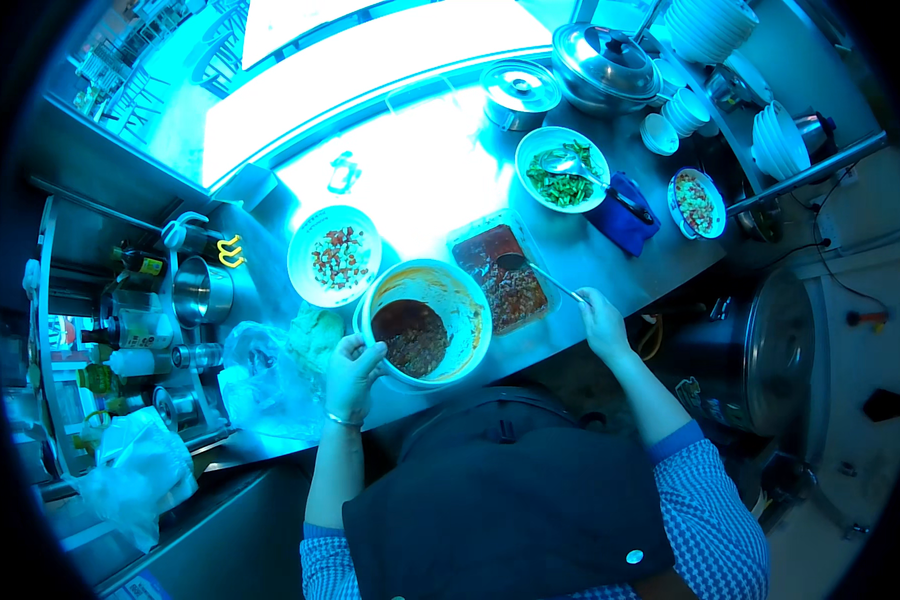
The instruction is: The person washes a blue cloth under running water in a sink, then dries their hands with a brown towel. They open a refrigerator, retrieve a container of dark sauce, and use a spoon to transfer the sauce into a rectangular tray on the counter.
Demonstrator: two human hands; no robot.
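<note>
My left hand point(354, 372) grips the near left rim of a round white tub point(478, 345), thumb over the edge. Dark reddish-brown sauce with bits in it pools in the tub, and smears coat its inner wall. In my right hand point(602, 322) is the thin handle of a ladle point(511, 262), its dark bowl over a clear rectangular container point(532, 243). Chunky brown-red sauce fills much of that container, just right of the tub. A white bowl point(300, 285) of chopped reddish and pale pieces sits behind the tub on the left.
A bowl of chopped greens point(562, 188) with a spoon stands behind the container, beside a dark blue cloth point(625, 228). Farther right is another bowl of diced food point(697, 203). Plastic bags point(260, 370) lie left; a lidded pot point(607, 62) and stacked dishes stand at the back right.
</note>
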